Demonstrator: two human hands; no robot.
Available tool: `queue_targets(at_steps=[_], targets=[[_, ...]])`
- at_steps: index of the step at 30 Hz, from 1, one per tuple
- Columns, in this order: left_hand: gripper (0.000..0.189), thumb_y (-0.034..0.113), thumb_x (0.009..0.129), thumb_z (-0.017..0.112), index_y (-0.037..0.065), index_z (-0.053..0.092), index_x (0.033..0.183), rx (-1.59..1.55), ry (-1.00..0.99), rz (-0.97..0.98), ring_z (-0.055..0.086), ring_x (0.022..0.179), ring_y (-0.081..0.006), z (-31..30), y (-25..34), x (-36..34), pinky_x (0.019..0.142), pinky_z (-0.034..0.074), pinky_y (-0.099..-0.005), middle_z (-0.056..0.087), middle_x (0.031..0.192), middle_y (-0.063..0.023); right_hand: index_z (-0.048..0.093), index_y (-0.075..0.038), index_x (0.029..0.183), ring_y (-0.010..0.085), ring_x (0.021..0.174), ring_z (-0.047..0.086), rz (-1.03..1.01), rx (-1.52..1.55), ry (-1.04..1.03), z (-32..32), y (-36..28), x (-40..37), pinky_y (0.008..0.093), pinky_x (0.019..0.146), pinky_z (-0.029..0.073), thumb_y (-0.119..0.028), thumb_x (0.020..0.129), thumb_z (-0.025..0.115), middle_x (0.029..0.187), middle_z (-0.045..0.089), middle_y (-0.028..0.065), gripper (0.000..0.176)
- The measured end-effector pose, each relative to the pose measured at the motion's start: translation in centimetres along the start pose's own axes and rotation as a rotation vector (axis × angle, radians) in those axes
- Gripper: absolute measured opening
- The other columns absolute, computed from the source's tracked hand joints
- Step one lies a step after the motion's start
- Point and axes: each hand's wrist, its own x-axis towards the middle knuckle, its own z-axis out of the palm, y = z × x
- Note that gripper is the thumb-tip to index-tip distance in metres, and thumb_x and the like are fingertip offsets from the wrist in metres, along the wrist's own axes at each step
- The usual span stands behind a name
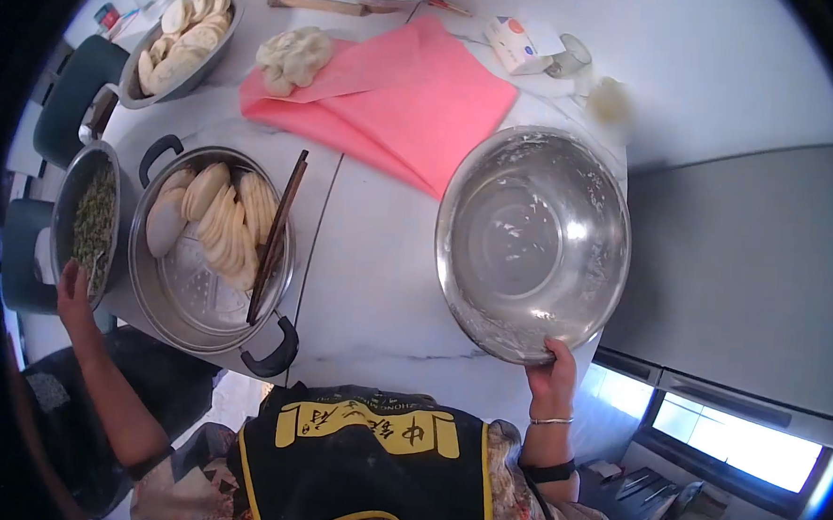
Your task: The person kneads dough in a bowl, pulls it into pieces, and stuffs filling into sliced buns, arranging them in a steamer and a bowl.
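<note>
I see right hand [552, 375], arm bent, fingers clamped on near rim of steel bowl [531, 238], near edge of table [368, 286] | left hand [74, 291], arm outstretched, on rim of filling pot [84, 214], left edge; grip unclear.

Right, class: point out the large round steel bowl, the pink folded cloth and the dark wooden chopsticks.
Large round steel bowl [530, 242]: head view, bare inner base.
Pink folded cloth [424, 110]: head view, middle of the top layer.
Dark wooden chopsticks [276, 239]: head view, mid-shaft.
</note>
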Motion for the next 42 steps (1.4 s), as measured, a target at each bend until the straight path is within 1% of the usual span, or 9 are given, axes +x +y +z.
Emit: queue_targets(at_steps=[12,14,16,19,28,33,35,38,42], targets=[[0.039,0.017,0.080,0.054,0.004,0.047,0.116,0.007,-0.115,0.079,0.048,0.104,-0.0204,1.8,-1.1,-0.7,0.087,0.038,-0.0302,0.051,0.114,-0.0116,0.043,-0.002,0.111,0.0259,0.100,0.050,0.025,-0.054,-0.065,-3.8,0.0,2.3,0.0418,0.089,0.040,-0.003,0.069,0.052,0.106,0.051,0.0115,0.043],[0.036,0.014,0.077,0.056,0.004,0.050,0.111,0.188,-0.076,0.054,0.053,0.092,-0.0194,2.8,5.8,-4.6,0.081,0.042,-0.0298,0.057,0.099,-0.0108,0.052,0.000,0.096,0.0261,0.093,0.053,-0.004,-0.069,-0.118,-2.6,0.0,1.3,0.0411,0.082,0.044,-0.010,0.071,0.054,0.099,0.055,0.0120,0.027],[0.031,0.013,0.075,0.057,0.005,0.054,0.104,0.189,-0.029,0.063,0.052,0.078,-0.0150,3.4,7.9,-5.8,0.071,0.044,-0.0285,0.056,0.086,-0.0050,0.040,0.001,0.117,0.0307,0.106,0.046,0.007,-0.100,-0.181,-1.9,-0.3,0.9,0.0453,0.089,0.039,-0.014,0.072,0.052,0.116,0.046,0.0149,0.049],[0.031,0.014,0.071,0.060,0.002,0.055,0.100,0.120,0.060,0.180,0.055,0.075,-0.0192,5.0,5.5,-5.6,0.069,0.044,-0.0287,0.058,0.086,-0.0101,0.040,0.002,0.116,0.0321,0.108,0.041,0.056,-0.129,-0.162,0.1,-1.0,0.4,0.0467,0.091,0.035,-0.015,0.077,0.049,0.117,0.043,0.0175,0.044],[0.031,0.008,0.072,0.059,0.001,0.053,0.101,-0.011,-0.118,0.213,0.052,0.093,-0.0158,6.4,9.0,-8.3,0.084,0.039,-0.0291,0.056,0.099,-0.0086,0.035,0.015,0.113,0.0386,0.103,0.040,-0.067,-0.274,-0.100,2.4,-1.1,-1.7,0.0494,0.088,0.036,-0.015,0.082,0.047,0.111,0.041,0.0262,0.045],[0.032,0.009,0.069,0.057,-0.001,0.053,0.100,-0.011,-0.105,0.249,0.055,0.094,-0.0245,6.3,7.6,-8.1,0.084,0.040,-0.0322,0.057,0.097,-0.0150,0.039,-0.003,0.120,0.0308,0.111,0.041,0.181,0.028,-0.339,-1.3,-0.5,1.0,0.0465,0.093,0.034,-0.014,0.075,0.051,0.119,0.044,0.0145,0.048],[0.032,0.010,0.073,0.057,0.002,0.054,0.104,-0.011,-0.107,0.254,0.053,0.095,-0.0212,6.3,5.8,-7.8,0.086,0.039,-0.0301,0.057,0.100,-0.0110,0.036,-0.002,0.121,0.0318,0.111,0.041,0.033,-0.094,-0.247,-2.9,0.0,1.9,0.0461,0.093,0.034,-0.012,0.076,0.049,0.120,0.043,0.0147,0.048],[0.035,0.003,0.076,0.053,0.001,0.050,0.111,-0.104,-0.182,0.082,0.051,0.099,-0.0176,5.3,7.1,-8.4,0.087,0.039,-0.0279,0.055,0.106,-0.0097,0.052,-0.003,0.090,0.0200,0.086,0.053,-0.018,-0.049,-0.057,-2.6,-0.1,0.2,0.0338,0.074,0.047,-0.005,0.070,0.055,0.090,0.055,0.0080,0.021],[0.034,0.012,0.083,0.048,-0.002,0.046,0.115,-0.065,-0.224,0.016,0.046,0.108,-0.0201,5.3,8.8,-9.4,0.094,0.032,-0.0293,0.050,0.114,-0.0137,0.047,0.002,0.102,0.0239,0.090,0.052,-0.164,0.115,0.073,-2.7,0.4,-0.6,0.0367,0.079,0.046,0.005,0.068,0.053,0.098,0.052,0.0117,0.035]])
